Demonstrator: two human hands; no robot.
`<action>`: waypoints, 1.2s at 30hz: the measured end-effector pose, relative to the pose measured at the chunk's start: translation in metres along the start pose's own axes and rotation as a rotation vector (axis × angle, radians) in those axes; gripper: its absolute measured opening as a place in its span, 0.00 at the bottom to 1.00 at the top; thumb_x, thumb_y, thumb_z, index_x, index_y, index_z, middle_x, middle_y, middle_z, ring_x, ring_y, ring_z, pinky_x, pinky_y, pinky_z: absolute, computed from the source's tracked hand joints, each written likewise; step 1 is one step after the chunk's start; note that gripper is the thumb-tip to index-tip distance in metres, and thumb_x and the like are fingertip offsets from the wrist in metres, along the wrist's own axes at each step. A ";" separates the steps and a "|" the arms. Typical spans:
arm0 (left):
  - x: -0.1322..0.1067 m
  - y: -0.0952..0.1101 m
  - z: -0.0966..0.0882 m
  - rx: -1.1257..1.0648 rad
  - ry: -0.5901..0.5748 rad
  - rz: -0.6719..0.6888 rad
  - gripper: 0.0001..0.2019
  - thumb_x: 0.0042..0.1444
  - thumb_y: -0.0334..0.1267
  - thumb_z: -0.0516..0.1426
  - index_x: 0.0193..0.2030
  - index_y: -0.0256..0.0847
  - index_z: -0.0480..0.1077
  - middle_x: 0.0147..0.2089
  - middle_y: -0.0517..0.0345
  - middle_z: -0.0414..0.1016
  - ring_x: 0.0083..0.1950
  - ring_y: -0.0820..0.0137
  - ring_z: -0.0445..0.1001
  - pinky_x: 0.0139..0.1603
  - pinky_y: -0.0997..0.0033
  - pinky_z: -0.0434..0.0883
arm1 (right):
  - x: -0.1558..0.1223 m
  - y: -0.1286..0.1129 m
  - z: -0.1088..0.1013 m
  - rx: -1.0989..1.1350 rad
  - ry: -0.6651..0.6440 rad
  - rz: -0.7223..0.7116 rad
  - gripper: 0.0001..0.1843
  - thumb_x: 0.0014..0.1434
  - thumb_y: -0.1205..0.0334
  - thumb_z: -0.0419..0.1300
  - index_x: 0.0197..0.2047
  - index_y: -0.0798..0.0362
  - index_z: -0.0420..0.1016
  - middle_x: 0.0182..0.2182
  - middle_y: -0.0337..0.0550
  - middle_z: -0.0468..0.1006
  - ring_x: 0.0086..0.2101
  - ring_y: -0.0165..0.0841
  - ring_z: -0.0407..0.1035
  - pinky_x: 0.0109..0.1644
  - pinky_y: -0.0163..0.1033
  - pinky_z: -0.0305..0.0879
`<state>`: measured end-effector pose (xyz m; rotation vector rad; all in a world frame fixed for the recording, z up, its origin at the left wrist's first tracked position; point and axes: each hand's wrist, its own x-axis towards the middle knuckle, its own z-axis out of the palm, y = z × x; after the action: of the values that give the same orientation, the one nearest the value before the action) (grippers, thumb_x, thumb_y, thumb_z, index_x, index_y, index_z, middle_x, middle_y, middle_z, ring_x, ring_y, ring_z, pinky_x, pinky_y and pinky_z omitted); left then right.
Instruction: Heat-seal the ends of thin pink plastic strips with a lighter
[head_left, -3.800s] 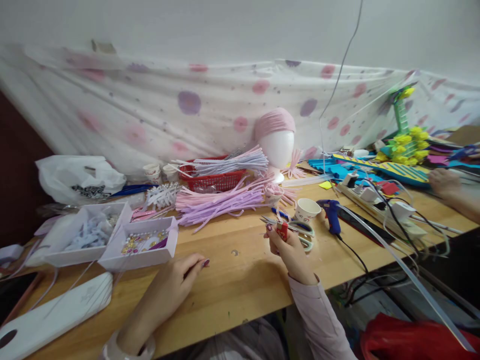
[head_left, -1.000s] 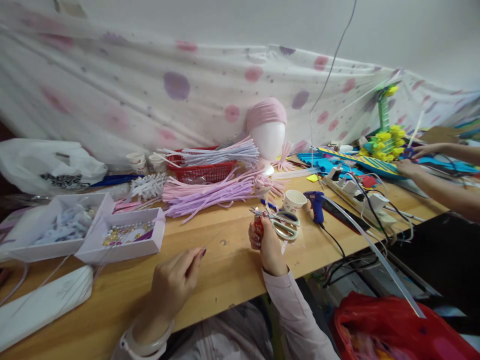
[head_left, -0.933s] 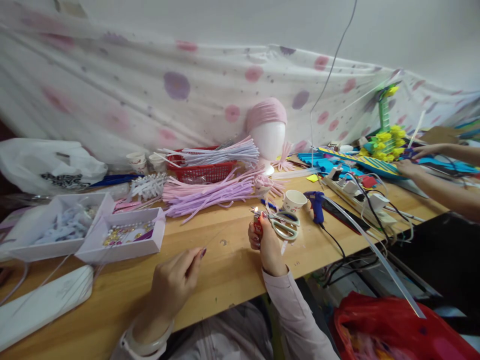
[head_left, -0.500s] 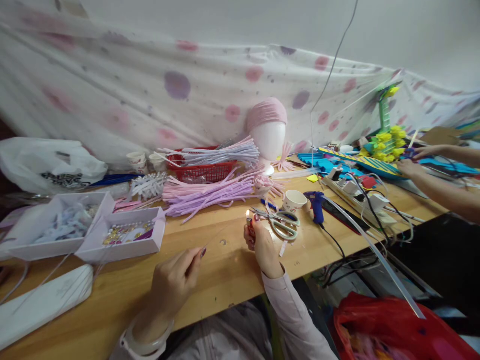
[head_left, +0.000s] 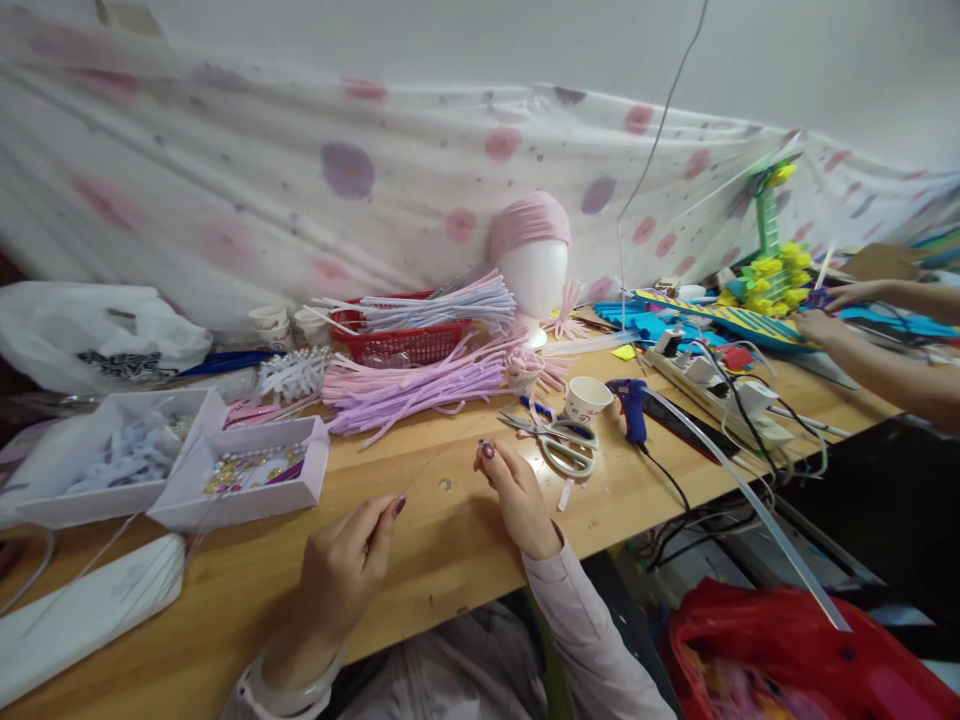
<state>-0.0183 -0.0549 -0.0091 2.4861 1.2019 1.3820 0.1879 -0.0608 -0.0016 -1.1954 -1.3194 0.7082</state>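
Observation:
Above the wooden table my left hand (head_left: 341, 565) is closed in a pinch on a thin thread (head_left: 421, 470). The thread runs faintly up and right toward my other hand. My right hand (head_left: 517, 500) is curled around a small lighter (head_left: 482, 443). Only the lighter's tip shows between thumb and fingers, and no flame is visible on it. Just right of that hand lie light-handled scissors (head_left: 568, 455), partly open. A small white tag (head_left: 566, 494) lies below them. Behind the scissors stands a paper cup (head_left: 589, 398).
A blue glue gun (head_left: 630, 405) and a power strip (head_left: 712, 395) with cables lie to the right. Pink and purple chenille stems (head_left: 420, 390) lie before a red basket (head_left: 405, 343). White boxes (head_left: 244, 505) stand left. Another person's arms (head_left: 885, 360) are at far right.
The lighter's flame has gone out. My right hand has turned slightly and shifted left, hiding most of the lighter. My left hand keeps its pinch on the thread.

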 end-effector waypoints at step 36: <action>0.022 0.010 -0.024 -0.728 -0.588 -0.869 0.27 0.48 0.63 0.53 0.32 0.36 0.69 0.15 0.72 0.45 0.17 0.80 0.44 0.19 0.77 0.46 | 0.005 -0.006 -0.011 -0.055 0.370 -0.065 0.14 0.62 0.51 0.48 0.33 0.52 0.64 0.26 0.37 0.61 0.30 0.32 0.57 0.33 0.37 0.55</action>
<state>-0.0233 -0.0544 0.0243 1.4053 1.1187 0.6066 0.1977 -0.0602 0.0073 -1.2527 -1.0660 0.3820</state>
